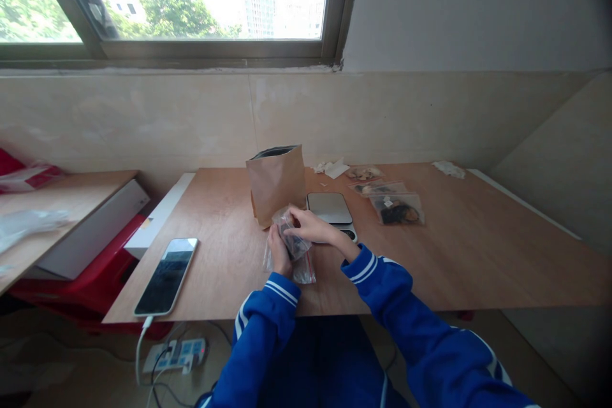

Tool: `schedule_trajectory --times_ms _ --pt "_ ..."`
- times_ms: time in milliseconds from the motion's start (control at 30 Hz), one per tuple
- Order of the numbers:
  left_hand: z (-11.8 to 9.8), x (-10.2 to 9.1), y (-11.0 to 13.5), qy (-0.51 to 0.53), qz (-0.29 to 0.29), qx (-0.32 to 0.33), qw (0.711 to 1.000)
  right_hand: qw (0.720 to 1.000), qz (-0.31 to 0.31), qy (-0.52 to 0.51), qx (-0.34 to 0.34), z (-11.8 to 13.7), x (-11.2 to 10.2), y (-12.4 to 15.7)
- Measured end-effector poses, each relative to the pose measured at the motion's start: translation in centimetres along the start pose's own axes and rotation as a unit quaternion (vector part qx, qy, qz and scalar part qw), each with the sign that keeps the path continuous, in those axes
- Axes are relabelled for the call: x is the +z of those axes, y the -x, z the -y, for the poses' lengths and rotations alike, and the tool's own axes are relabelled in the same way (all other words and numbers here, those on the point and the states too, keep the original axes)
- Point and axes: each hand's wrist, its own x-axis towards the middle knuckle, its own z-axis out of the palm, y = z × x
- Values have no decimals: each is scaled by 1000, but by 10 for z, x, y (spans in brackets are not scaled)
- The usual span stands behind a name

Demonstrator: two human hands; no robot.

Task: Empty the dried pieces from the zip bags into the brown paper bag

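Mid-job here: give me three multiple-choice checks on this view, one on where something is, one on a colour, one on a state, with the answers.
1. Where does the phone lie relative to the left hand, which holds the clear plastic bag?
A. To its left
B. To its right
C. Under it

2. What colour is the right sleeve?
A. Red
B. Blue with white stripes
C. Grey

3. What state is the brown paper bag in?
A. Lying flat on its side
B. Crumpled into a ball
C. Standing upright, open at the top

Answers:
1. A: the phone lies apart from the hand, on its left.
2. B: white stripes run along the blue cloth.
3. C: it stands with its dark-lined mouth showing at the top.
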Motion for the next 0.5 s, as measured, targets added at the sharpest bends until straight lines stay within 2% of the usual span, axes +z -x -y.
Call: schedule_trajectory --times_ms 167,267,400,500 --pt "8 -3 -6 60 -12 -14 998 991 -51 -120 -11 -3 2 -1" --pt "11 -4 -8 67 -26 -20 997 979 -104 -173 -7 1 -6 -3" --pt "10 -4 -9 43 -54 -18 997 955 -199 -213 -50 15 -34 -18" --pt "10 -5 -8 29 -59 -12 998 924 -298 -216 -99 28 -65 -46"
